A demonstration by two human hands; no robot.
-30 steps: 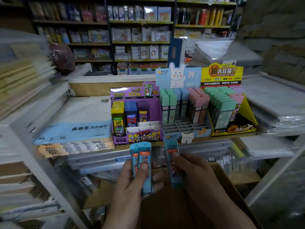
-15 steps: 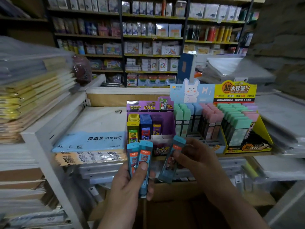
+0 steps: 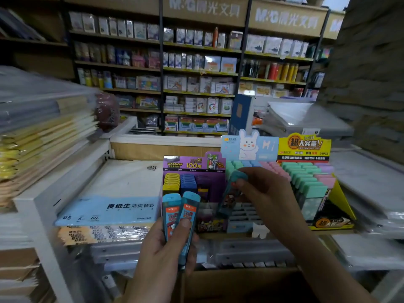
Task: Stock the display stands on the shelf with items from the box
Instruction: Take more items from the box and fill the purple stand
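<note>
My left hand (image 3: 161, 250) grips two light-blue lead cases (image 3: 180, 217) upright, thumb across their fronts, below the purple display stand (image 3: 194, 165). That stand holds yellow, blue and purple cases at its back, and its front slots look empty. My right hand (image 3: 266, 193) pinches one more blue lead case (image 3: 231, 193), tilted, over the front right of the purple stand. The cardboard box (image 3: 240, 285) lies open below my arms.
A bunny-topped blue stand (image 3: 249, 145) and a yellow stand (image 3: 306, 147) with pastel cases sit to the right on the shelf. Blue loose-leaf paper packs (image 3: 109, 208) lie to the left. Paper stacks fill the left rack; stocked shelves line the back wall.
My right hand has lifted its blue case from near the box up to the purple stand. The left hand has kept its two cases. My view has tilted upward.
</note>
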